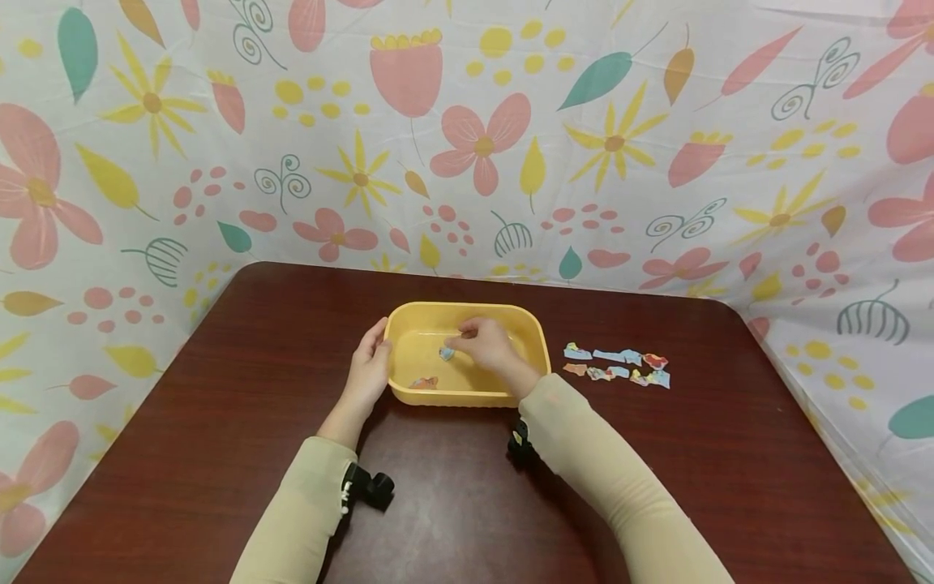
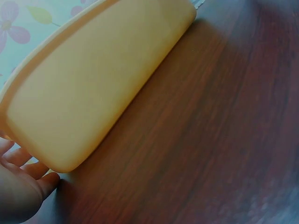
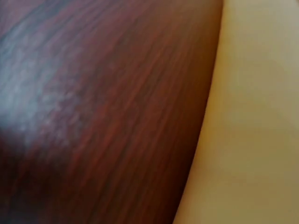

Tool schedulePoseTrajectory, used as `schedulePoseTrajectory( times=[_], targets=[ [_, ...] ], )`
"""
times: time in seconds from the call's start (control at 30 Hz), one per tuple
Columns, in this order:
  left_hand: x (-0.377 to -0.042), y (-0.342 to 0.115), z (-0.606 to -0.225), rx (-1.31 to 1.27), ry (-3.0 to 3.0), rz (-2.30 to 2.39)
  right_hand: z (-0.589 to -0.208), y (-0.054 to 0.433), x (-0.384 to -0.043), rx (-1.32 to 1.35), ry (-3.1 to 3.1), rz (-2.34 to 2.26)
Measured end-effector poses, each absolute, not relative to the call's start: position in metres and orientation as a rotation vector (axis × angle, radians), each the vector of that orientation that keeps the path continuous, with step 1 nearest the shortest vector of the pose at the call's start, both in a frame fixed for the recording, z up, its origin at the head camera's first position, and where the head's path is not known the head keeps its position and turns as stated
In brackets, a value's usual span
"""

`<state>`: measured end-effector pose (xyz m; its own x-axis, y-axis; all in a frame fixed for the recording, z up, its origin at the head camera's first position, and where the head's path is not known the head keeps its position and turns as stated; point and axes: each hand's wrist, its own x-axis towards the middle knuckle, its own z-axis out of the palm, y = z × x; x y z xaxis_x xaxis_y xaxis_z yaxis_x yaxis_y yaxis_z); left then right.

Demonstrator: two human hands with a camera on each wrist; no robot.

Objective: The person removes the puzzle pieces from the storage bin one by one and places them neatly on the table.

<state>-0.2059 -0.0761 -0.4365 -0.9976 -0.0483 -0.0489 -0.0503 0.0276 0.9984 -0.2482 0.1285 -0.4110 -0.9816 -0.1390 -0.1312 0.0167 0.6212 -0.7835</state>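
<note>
A yellow plastic basin (image 1: 467,398) stands on the table. At its left end my left hand (image 1: 370,369) rests against the outer wall, fingers along the side and thumb near the rim. The left wrist view shows those fingers (image 2: 18,156) touching the basin's end. My right hand (image 1: 487,345) reaches over the front rim into the basin, its thumb and fingertips pinching a small light blue paper scrap (image 1: 446,354). An orange-brown scrap (image 1: 424,383) lies inside near the front left. In the right wrist view only the basin's outer wall (image 3: 252,116) and the tabletop show.
Right of the basin, several irregular coloured paper scraps lie in two rows, among them a red one (image 1: 655,362) and a blue one (image 1: 660,379). The dark wooden table (image 1: 452,487) reaches back to a flower-patterned cloth (image 1: 481,219).
</note>
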Motion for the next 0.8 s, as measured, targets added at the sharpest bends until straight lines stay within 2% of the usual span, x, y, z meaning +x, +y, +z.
schedulePoseTrajectory(
  times=[0.47, 0.8],
  targets=[
    [-0.2061, -0.075, -0.4347, -0.1, 2.241, 2.179, -0.4155, 0.1226, -0.2441, -0.338, 2.906, -0.776],
    [-0.2049, -0.0767, -0.4341, -0.124, 2.25, 2.143, -0.4114, 0.1262, -0.2439, -0.28, 2.771, -0.982]
  ],
)
